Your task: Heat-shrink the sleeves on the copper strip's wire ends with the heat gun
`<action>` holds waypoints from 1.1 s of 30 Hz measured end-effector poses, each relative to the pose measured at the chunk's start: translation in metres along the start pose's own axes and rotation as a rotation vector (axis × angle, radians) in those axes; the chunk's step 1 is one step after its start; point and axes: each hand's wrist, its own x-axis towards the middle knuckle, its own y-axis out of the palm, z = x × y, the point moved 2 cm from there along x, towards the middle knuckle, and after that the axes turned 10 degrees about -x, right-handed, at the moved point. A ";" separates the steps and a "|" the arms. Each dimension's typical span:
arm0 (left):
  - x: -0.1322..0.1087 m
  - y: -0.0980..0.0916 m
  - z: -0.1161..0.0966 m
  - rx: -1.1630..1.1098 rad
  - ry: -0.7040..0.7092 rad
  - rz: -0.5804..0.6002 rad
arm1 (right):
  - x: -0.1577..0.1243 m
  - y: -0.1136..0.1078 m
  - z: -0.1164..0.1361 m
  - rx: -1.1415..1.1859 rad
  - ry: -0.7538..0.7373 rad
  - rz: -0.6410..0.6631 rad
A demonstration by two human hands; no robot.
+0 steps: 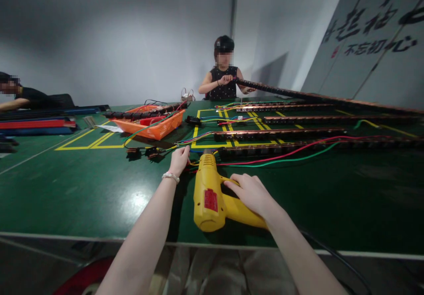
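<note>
My right hand [250, 192] is wrapped round the handle of a yellow heat gun [208, 198], which lies low over the table with its nozzle pointing away from me. Just left of the nozzle, my left hand [179, 160] pinches the thin coloured wires at the end of a long dark strip [265, 150]. The fingertips are partly hidden, so which wires they grip is hard to see. From that strip a red wire [298, 152] and a green wire [294, 161] run along its near side. Black connectors [152, 152] on wires lie left of my left hand.
Several more wired strips [281, 134] lie across the green table [99, 198], marked with yellow tape. An orange basket [155, 129] holds dark parts. Opposite, a person [223, 81] holds a long strip; another person [23, 96] sits far left near stacked bars [39, 125]. A black cord [338, 255] hangs over the edge.
</note>
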 end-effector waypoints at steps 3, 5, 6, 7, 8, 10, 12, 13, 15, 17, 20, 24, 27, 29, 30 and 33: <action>0.000 0.000 0.001 0.018 0.027 0.006 | -0.004 -0.003 -0.009 0.000 0.023 -0.014; 0.001 0.000 0.001 0.027 0.027 0.008 | -0.006 -0.004 -0.010 -0.008 0.033 -0.008; 0.001 0.000 0.002 0.027 0.023 0.010 | -0.007 -0.004 -0.010 -0.017 0.038 -0.004; 0.002 0.000 0.002 0.025 0.020 0.010 | -0.007 -0.004 -0.009 -0.029 0.039 -0.001; 0.002 0.000 0.002 0.028 0.021 0.009 | -0.007 -0.004 -0.008 -0.041 0.036 0.003; 0.003 0.000 0.001 0.048 0.041 0.002 | -0.007 -0.004 -0.005 -0.061 0.022 0.008; 0.003 0.001 0.000 0.070 0.067 -0.004 | -0.008 -0.005 -0.004 -0.068 0.010 0.013; 0.003 0.001 0.000 0.074 0.077 -0.008 | -0.008 -0.005 -0.003 -0.067 0.011 0.015; 0.003 0.001 0.000 0.076 0.089 -0.021 | -0.008 -0.004 -0.002 -0.068 0.019 0.013; 0.003 0.001 0.000 0.078 0.095 -0.035 | -0.006 -0.003 0.001 -0.074 0.020 0.013; 0.005 0.002 0.003 0.089 0.099 -0.045 | -0.003 0.000 0.009 -0.093 -0.008 0.013; 0.007 0.001 0.006 0.116 0.117 -0.044 | -0.002 0.003 0.021 -0.128 -0.048 -0.006; 0.007 0.000 0.005 0.135 0.111 -0.038 | -0.004 0.005 0.028 -0.155 -0.064 -0.039; 0.006 -0.001 0.002 0.125 0.107 -0.030 | -0.004 0.006 0.033 -0.165 -0.072 -0.054; 0.005 -0.002 0.001 0.112 0.109 -0.026 | -0.004 0.006 0.036 -0.166 -0.075 -0.058; 0.004 -0.004 -0.004 0.067 0.131 -0.013 | -0.003 0.007 0.043 -0.164 -0.087 -0.063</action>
